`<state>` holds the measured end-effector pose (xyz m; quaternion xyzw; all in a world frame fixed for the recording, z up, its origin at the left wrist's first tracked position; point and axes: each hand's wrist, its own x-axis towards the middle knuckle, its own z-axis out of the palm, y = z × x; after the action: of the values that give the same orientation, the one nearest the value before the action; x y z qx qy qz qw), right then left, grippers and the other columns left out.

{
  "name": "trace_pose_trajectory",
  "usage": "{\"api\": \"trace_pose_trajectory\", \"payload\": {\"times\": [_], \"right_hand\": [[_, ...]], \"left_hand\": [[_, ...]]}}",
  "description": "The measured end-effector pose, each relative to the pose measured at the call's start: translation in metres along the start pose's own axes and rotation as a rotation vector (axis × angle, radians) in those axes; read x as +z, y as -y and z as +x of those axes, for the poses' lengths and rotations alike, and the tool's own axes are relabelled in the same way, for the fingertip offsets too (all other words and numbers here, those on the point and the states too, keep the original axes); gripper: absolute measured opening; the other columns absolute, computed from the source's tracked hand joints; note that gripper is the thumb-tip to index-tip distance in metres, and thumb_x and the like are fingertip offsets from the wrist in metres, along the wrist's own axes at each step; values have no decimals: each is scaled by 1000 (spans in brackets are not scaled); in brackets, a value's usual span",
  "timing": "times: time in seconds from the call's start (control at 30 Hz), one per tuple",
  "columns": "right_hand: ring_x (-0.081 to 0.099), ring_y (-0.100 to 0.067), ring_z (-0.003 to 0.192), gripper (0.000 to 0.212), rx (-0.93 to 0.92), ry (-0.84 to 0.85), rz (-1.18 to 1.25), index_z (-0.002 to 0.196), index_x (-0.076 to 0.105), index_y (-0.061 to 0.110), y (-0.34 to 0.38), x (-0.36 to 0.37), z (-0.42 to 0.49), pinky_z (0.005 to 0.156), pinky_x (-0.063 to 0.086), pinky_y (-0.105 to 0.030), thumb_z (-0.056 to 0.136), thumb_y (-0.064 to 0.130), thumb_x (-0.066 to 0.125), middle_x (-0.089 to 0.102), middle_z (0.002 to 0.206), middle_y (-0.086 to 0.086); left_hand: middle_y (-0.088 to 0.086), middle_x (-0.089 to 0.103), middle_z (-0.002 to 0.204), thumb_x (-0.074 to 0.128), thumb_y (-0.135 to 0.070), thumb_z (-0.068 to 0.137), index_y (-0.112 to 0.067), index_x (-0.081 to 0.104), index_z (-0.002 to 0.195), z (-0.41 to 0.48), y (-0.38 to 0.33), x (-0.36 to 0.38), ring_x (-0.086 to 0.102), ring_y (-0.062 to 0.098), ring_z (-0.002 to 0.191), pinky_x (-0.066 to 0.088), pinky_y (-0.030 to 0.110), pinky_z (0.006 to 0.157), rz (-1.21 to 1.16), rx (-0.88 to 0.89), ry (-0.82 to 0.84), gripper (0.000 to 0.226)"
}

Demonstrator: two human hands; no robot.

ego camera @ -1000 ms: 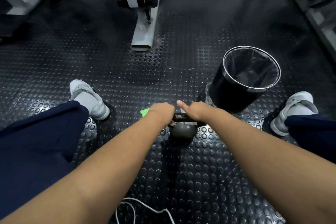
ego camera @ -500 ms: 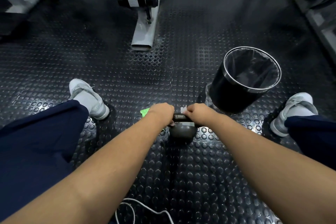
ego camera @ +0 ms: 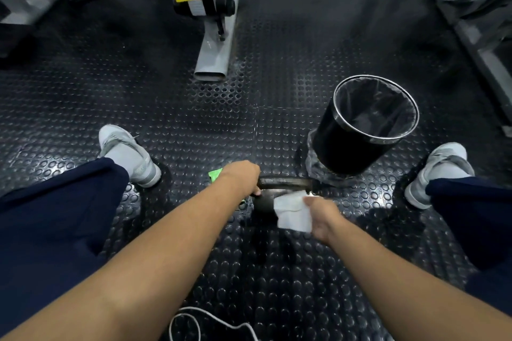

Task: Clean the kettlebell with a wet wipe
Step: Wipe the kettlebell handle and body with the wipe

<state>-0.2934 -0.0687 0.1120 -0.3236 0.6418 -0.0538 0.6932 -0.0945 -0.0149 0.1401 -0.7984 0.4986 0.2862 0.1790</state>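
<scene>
A small dark kettlebell point(ego camera: 265, 202) stands on the studded black floor between my feet. My left hand point(ego camera: 243, 176) grips the left end of its handle point(ego camera: 288, 183). My right hand point(ego camera: 322, 216) holds a white wet wipe point(ego camera: 292, 212) against the right side of the kettlebell's body, just below the handle. The wipe covers part of the ball. A bright green packet point(ego camera: 215, 174) peeks out behind my left hand, mostly hidden.
A black bin point(ego camera: 354, 147) with a clear liner stands just right of the kettlebell. A grey machine foot point(ego camera: 214, 61) lies ahead, more equipment at far left and right. My grey shoes point(ego camera: 127, 155) flank the spot. A white cable point(ego camera: 194, 321) lies near me.
My right hand has left the handle and come down toward me to the kettlebell's body; the white wipe, hidden before, now shows unfolded. My left hand has stayed on the handle.
</scene>
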Motion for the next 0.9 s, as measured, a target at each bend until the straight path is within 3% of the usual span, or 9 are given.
{"api": "trace_pose_trajectory", "payload": {"times": [0.13, 0.3, 0.37, 0.47, 0.53, 0.6, 0.73, 0.8, 0.9], "right_hand": [[68, -34, 88, 23, 8, -19, 282, 118, 56, -6, 6, 6, 6, 87, 57, -50, 109, -1, 36, 65, 122, -24], [66, -43, 111, 34, -6, 58, 413, 129, 49, -9, 19, 48, -8, 93, 57, -54, 104, -10, 26, 62, 124, -29], [68, -43, 100, 30, 18, 84, 395, 122, 49, -7, 18, 74, -18, 94, 57, -54, 101, -12, 28, 59, 116, -27], [59, -28, 74, 22, 38, 147, 443, 98, 54, 0, 21, 101, -34, 76, 50, -37, 92, -11, 35, 54, 96, -19], [57, -31, 84, 15, 52, 188, 478, 96, 51, 3, 28, 102, -39, 92, 51, -41, 89, -4, 39, 56, 95, -19], [59, -36, 95, 14, 86, 196, 535, 101, 47, 4, 40, 90, -39, 109, 44, -56, 88, 4, 41, 57, 99, -22], [63, -40, 95, 17, 111, 110, 659, 105, 50, 3, 58, 62, -35, 79, 53, -60, 91, 12, 46, 61, 109, -22], [63, -34, 89, 20, 80, 96, 655, 107, 51, 5, 59, 68, -36, 77, 56, -54, 88, 13, 49, 61, 102, -18], [56, -27, 77, 18, 70, 157, 551, 99, 54, 7, 40, 97, -40, 69, 50, -37, 83, 15, 53, 59, 92, -13]], "left_hand": [[10, 66, 120, 70, -46, 92, -7, 62, 117, 3, 0, 1, 64, 31, 110, 51, 40, 84, -1, -7, 23, 48], [11, 69, 109, 75, -43, 88, -5, 64, 110, 4, -1, 3, 67, 30, 99, 52, 37, 76, 50, 18, -25, 45], [11, 69, 109, 72, -33, 92, -6, 64, 112, 1, -1, 6, 68, 30, 100, 53, 37, 78, 88, 33, -76, 35], [12, 69, 110, 61, -12, 94, -7, 64, 113, -1, 0, 8, 69, 30, 98, 56, 37, 80, 105, 53, -126, 20], [11, 69, 110, 59, -10, 93, -8, 65, 113, -2, 1, 8, 69, 30, 98, 55, 37, 80, 86, 49, -132, 21], [10, 69, 109, 65, -15, 93, -10, 64, 112, -3, 2, 7, 69, 29, 98, 54, 36, 81, 77, 46, -133, 20], [7, 67, 102, 78, -26, 85, -12, 64, 108, 1, 1, 5, 66, 26, 90, 53, 35, 76, 54, 50, -108, 31], [6, 67, 99, 78, -23, 85, -11, 65, 109, 3, 1, 3, 65, 25, 86, 54, 35, 77, 58, 38, -101, 30], [9, 69, 116, 62, -9, 93, -10, 64, 119, 3, -1, 4, 68, 29, 105, 55, 36, 86, 130, 28, -123, 26]]}}
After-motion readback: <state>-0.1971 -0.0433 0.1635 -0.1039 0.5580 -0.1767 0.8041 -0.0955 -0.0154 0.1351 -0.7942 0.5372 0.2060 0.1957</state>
